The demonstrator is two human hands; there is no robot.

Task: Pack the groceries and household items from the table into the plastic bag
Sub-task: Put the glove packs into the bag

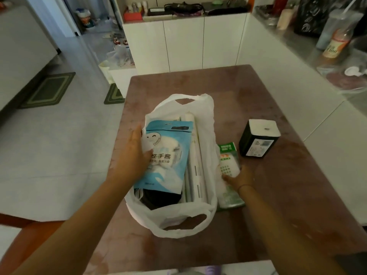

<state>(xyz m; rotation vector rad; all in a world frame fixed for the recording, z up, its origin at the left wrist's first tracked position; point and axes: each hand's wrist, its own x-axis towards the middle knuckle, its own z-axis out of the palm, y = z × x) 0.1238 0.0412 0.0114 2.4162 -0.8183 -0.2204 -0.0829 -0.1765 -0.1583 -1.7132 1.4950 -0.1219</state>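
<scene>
Left hand (137, 153) fingers press blue glove pack (168, 155) into plastic bag (206, 124); seat it flat. Right hand (241, 180) apparently pinches green packet (228, 167); black box (258, 138) remains.

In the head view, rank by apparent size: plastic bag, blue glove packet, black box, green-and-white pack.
1. Plastic bag
2. Blue glove packet
3. Black box and green-and-white pack: look alike; the pack is partly hidden by the bag and the right hand, so unranked.

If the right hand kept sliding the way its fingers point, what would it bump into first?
The right hand already touches the green-and-white packet; beyond that, probably the white plastic bag, though depth is unclear.
</scene>
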